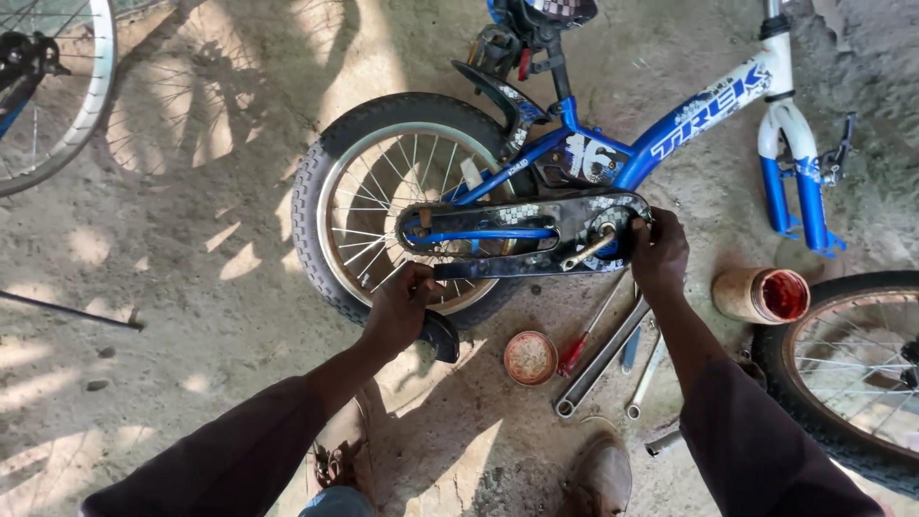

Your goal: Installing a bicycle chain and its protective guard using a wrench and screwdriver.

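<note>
Person seen from above: left hand [400, 311] and right hand [659, 257] bare, both arms in long dark maroon sleeves; worn brown shoes [598, 476] below the small blue bicycle [670, 134].

bike frame [670, 124]: fork top and saddle cut off by the top edge
right hand [659, 257]: fingertips hidden behind the chain guard [536, 235]
loose wheel [852, 369], right of the frame: cut off by the edge
</note>
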